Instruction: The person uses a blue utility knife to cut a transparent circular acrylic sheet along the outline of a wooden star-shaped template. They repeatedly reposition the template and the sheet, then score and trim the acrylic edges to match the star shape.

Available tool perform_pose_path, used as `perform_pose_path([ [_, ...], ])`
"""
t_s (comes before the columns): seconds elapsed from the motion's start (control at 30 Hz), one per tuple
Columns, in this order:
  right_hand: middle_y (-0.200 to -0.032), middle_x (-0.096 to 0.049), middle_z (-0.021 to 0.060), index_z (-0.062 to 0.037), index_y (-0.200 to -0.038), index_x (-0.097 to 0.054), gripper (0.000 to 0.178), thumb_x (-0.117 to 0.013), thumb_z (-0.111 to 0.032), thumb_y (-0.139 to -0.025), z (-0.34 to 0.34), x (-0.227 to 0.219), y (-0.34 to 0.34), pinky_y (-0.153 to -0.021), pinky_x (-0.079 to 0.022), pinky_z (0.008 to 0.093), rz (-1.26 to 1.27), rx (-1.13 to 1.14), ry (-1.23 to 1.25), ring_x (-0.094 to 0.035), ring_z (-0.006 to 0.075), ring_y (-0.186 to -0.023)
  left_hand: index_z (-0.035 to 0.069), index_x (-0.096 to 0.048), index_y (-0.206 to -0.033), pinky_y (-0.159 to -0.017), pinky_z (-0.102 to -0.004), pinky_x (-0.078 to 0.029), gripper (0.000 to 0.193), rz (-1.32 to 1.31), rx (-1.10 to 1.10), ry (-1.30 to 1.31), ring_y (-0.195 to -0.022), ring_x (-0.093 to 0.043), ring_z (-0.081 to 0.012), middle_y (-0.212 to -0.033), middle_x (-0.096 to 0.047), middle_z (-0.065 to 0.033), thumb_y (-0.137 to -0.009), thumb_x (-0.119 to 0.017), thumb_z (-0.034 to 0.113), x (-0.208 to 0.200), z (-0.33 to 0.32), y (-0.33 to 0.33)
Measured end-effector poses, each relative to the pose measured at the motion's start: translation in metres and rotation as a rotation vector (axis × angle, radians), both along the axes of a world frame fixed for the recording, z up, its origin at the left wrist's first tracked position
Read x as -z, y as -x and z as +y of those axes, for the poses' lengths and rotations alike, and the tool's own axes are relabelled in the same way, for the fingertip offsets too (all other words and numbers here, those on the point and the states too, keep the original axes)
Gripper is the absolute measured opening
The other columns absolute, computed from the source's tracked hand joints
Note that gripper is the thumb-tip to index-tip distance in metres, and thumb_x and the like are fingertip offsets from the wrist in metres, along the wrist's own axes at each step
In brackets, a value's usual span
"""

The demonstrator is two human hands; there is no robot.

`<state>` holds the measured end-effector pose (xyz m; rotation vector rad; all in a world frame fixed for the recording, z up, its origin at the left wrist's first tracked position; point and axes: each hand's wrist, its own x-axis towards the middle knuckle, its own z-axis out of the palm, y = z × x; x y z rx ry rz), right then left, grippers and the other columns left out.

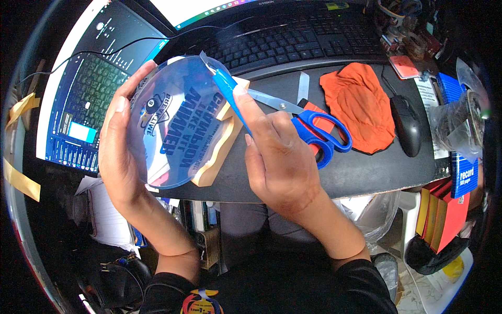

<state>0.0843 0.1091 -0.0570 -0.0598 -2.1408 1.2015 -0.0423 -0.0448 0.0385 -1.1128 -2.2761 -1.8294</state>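
My left hand [116, 149] grips a clear round plastic disc [180, 83] by its left side, fingers behind and along the rim. Dark lettering and a small ball emblem are printed on the disc, which is tilted above the desk. Shut in my right hand [280, 157] is a blue craft knife [227, 93], index finger stretched along its handle. Its blade tip is at the disc's upper right edge; whether it touches I cannot tell. A pale wooden piece with a wavy edge [215, 152] lies behind the disc. Blue-handled scissors [283, 107] rest open beside my right hand.
A crumpled orange cloth [361, 104] and a black mouse [407, 125] lie on the dark desk [230, 183] to the right. Behind stands a black keyboard [293, 42]. A lit screen [78, 110] is at the left, crossed by a thin cable. Red folders [444, 217] stand at the lower right.
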Motion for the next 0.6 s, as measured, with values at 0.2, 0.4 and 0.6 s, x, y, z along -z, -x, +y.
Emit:
perform_pose_path([
  [0.2,-0.116,-0.06,0.0194,0.0018,-0.143,-0.042,0.064,-0.057,0.01,-0.081,0.001,0.003,-0.001,-0.079,-0.047,0.041,0.008,-0.014,0.024,-0.055,0.0336,-0.086,-0.015,-0.049,-0.133,-0.116,-0.0414,-0.027,0.054,0.034,0.0,0.0,-0.133,-0.046,-0.0315,-0.139,-0.05,-0.0275,-0.103,-0.038,0.029,0.001,-0.002,0.003],
  [0.4,-0.123,-0.059,0.0214,0.0051,-0.142,-0.042,0.063,-0.057,0.01,-0.081,0.001,0.008,-0.003,-0.079,-0.047,0.0425,0.008,-0.008,0.029,-0.055,0.0354,-0.086,-0.016,-0.05,-0.131,-0.116,-0.0462,-0.028,0.053,0.043,0.011,-0.015,-0.134,-0.046,-0.0329,-0.139,-0.05,-0.029,-0.103,-0.038,0.028,0.004,-0.002,0.006],
  [0.6,-0.128,-0.057,0.0239,0.005,-0.143,-0.039,0.064,-0.057,0.009,-0.082,0.001,0.011,-0.001,-0.081,-0.047,0.0431,0.004,-0.024,0.062,-0.056,0.0366,-0.088,-0.016,-0.05,-0.131,-0.116,-0.0465,-0.027,0.054,0.055,-0.015,-0.001,-0.133,-0.046,-0.0336,-0.139,-0.05,-0.0294,-0.103,-0.038,0.028,0.003,-0.004,0.006],
])
